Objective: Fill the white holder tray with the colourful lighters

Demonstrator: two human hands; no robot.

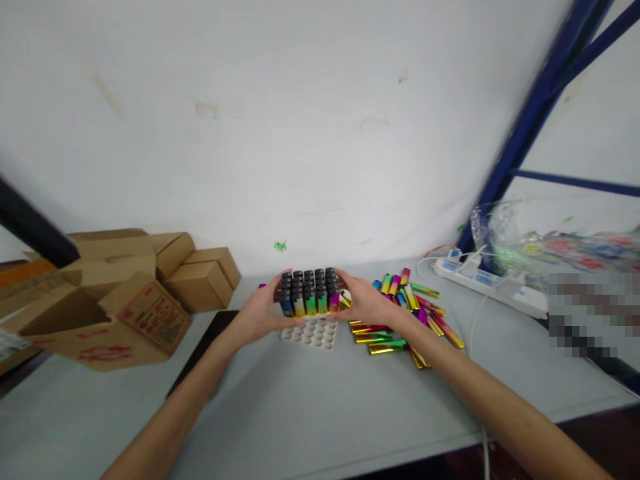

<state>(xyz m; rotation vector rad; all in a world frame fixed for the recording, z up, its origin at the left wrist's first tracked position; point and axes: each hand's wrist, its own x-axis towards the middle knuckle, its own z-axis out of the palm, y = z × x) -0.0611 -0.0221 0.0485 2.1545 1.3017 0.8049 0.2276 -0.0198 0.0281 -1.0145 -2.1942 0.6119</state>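
Between my two hands is a block of lighters (311,293) in rows, black tops up, with shiny blue, gold, green and magenta bodies. My left hand (263,305) grips its left side and my right hand (363,300) its right side. Both hands are closed around it. Just below and in front lies a white tray with round holes (311,335) on the table. Beside my right hand and partly behind the forearm spreads a loose pile of shiny coloured lighters (390,340). Whether a holder sits under the block is mostly hidden.
On the left stand an open cardboard box (100,327) and smaller cartons (200,283). A flat black object (210,340) lies by my left forearm. At the right are a white power strip (490,283) with cables, a clear plastic bag (565,247) and a blue metal frame (515,127).
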